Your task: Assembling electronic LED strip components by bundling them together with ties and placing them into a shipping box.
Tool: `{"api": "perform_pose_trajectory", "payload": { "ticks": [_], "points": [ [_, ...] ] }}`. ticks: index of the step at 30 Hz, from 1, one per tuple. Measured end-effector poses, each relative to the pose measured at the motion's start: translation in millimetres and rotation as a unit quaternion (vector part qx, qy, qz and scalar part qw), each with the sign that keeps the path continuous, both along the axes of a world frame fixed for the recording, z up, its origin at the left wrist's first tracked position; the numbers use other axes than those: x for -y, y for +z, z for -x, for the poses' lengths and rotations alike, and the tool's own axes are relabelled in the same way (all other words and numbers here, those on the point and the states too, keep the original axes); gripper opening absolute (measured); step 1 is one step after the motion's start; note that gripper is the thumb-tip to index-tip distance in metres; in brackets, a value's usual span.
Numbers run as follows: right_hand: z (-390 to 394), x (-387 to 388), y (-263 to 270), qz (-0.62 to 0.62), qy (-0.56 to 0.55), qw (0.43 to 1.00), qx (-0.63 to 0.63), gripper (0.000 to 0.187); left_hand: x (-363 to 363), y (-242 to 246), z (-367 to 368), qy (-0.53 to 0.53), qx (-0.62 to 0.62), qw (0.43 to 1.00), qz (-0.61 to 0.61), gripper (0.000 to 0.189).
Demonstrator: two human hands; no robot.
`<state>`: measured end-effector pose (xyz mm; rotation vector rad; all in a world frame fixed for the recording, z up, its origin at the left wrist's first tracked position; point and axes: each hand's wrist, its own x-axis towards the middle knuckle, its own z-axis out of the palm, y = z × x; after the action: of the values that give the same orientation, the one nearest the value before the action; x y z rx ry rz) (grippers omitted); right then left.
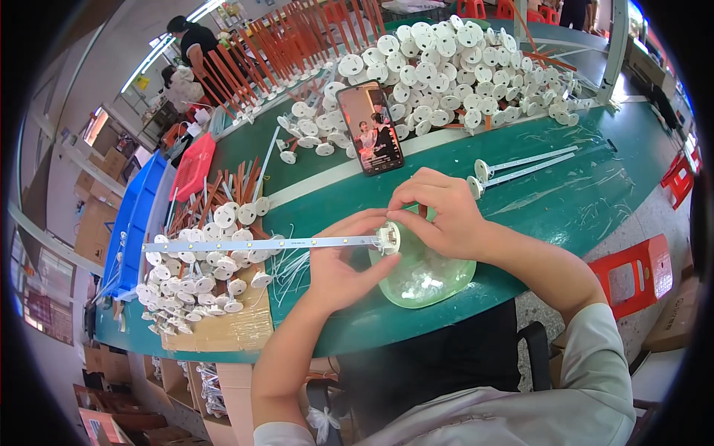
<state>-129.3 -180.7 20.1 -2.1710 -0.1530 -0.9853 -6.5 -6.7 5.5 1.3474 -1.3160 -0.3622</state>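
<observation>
My left hand holds the round white end cap of an LED strip between thumb and fingers. The strip reaches out to the left, with its yellow LEDs facing up. My right hand pinches at the upper edge of the cap; what its fingertips hold is too small to tell. Under both hands stands a translucent green bowl with small shiny pieces in it. To the right, two LED strips with round white caps lie side by side on the green table.
A phone leans in front of a big heap of white-capped pieces. More capped pieces lie on cardboard at the left, near a blue bin and a red basket. Two people are at the back left.
</observation>
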Motion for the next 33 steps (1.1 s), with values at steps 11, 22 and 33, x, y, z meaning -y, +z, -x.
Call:
{"api": "perform_pose_trajectory", "payload": {
  "ticks": [11, 22, 33],
  "points": [
    [2, -7, 0, -0.149, 0.013, 0.985, -0.087, 0.009, -1, 3, -3, 0.029, 0.040, 0.999, 0.024, 0.051],
    [1, -10, -4, -0.111, 0.022, 0.993, -0.016, 0.006, -2, 0, 0, 0.024, 0.058, 0.997, 0.039, 0.049],
    [5, -17, 2, 0.017, 0.038, 0.991, 0.126, 0.010, -5, -2, 2, -0.016, -0.118, 0.984, 0.136, 0.060]
  ]
}}
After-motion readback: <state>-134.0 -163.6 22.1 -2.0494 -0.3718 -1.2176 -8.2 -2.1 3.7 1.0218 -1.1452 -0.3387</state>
